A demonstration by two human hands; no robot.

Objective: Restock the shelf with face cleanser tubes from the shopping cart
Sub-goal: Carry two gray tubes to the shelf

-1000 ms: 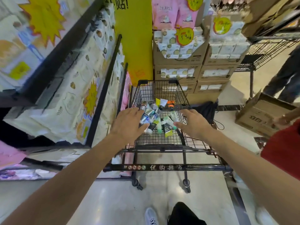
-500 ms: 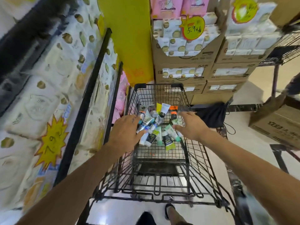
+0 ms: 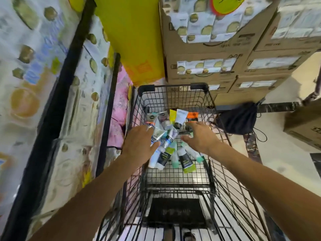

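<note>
A black wire shopping cart (image 3: 171, 88) stands in front of me with a pile of several face cleanser tubes (image 3: 173, 150) on its mesh floor, in white, green, grey, yellow and orange. Both my arms reach down into the basket. My left hand (image 3: 139, 145) hovers palm down over the left side of the pile, fingers spread, covering some tubes. My right hand (image 3: 199, 138) is over the right side, fingers apart and pointing left toward the tubes. Neither hand visibly holds a tube.
A black-framed shelf (image 3: 69, 54) with large white tissue packs runs along the left; pink packs (image 3: 119, 108) sit beside the cart. Stacked cardboard cartons (image 3: 217, 54) stand behind the cart, a yellow pillar (image 3: 132, 35) left of them. A black bag (image 3: 238, 119) hangs at right.
The view has moved closer over the cart and tilted down. Both hands have gone deeper into the basket, down toward the tube pile.
</note>
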